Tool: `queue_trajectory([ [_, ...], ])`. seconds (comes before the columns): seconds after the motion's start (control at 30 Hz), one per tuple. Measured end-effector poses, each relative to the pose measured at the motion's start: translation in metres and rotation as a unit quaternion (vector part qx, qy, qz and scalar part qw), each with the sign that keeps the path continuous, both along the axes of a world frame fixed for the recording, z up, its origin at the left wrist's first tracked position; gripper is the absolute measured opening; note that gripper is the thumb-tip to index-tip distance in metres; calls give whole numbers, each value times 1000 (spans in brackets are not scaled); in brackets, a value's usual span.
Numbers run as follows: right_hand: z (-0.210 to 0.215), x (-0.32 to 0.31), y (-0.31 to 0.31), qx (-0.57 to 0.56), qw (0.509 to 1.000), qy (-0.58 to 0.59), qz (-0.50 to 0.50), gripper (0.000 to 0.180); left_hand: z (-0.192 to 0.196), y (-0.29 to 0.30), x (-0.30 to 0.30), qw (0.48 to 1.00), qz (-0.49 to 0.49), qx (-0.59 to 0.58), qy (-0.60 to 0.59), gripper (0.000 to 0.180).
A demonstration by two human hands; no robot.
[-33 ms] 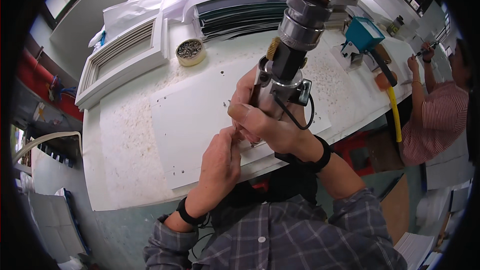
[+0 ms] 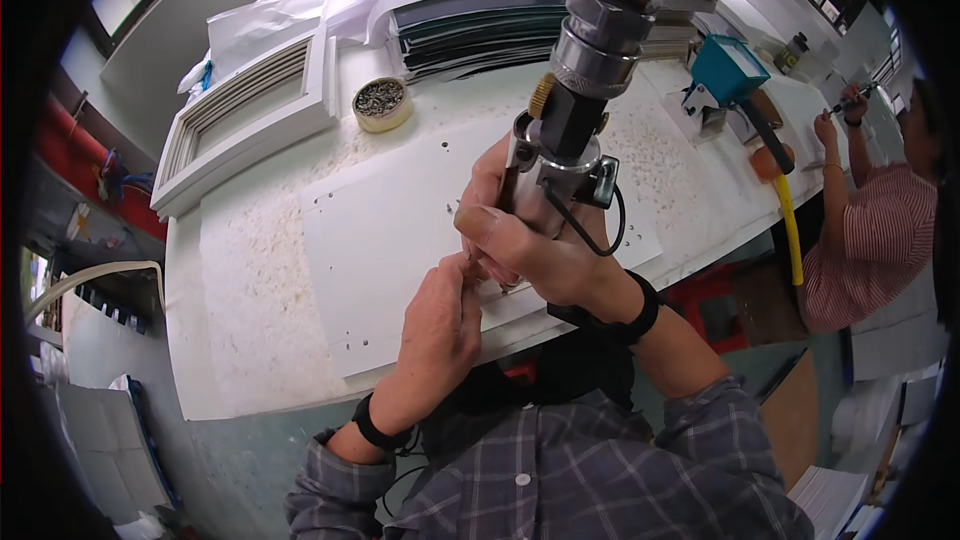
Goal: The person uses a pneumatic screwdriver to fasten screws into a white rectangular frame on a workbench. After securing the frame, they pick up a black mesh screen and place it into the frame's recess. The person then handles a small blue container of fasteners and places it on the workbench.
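My right hand is wrapped round a silver and black pneumatic screwdriver with a brass knob and a black cord loop, held upright over a white board. Close beside the tool's lower end, the fingers of my left hand are pinched together near the board's front edge. What they hold, if anything, is hidden by the fingers. The tool's tip is hidden too. A few small screws lie on the board beyond my hands.
The board rests on a dusty white table. Behind are a round tub of screws, stacked white frames and dark panels. To the right stand a teal device, a yellow hose and a person in striped clothing.
The top of the pneumatic screwdriver has tilted very slightly left. Both hands stay in place.
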State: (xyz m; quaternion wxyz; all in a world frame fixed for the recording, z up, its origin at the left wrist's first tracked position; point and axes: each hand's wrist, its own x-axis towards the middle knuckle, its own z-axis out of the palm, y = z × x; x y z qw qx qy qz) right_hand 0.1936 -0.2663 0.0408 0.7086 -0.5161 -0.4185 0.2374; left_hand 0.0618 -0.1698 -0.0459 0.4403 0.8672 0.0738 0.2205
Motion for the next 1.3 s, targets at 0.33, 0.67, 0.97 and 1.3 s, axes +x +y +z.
queue_trajectory([
  [0.33, 31, 21, -4, 52, 997, -48, 8, 24, 21, 30, -8, 997, -29, 7, 74, 31],
  [0.67, 42, 60, -17, 127, 987, -34, -94, 26, 37, 90, 53, 954, -70, 278, 91, 24],
  [0.97, 36, 84, -19, 152, 986, -11, -61, 27, 29, 94, 67, 912, -104, 388, 81, 14],
  [1.3, 32, 90, 10, 232, 970, 55, -47, 27, 36, 100, 62, 949, -121, -213, 196, 14],
])
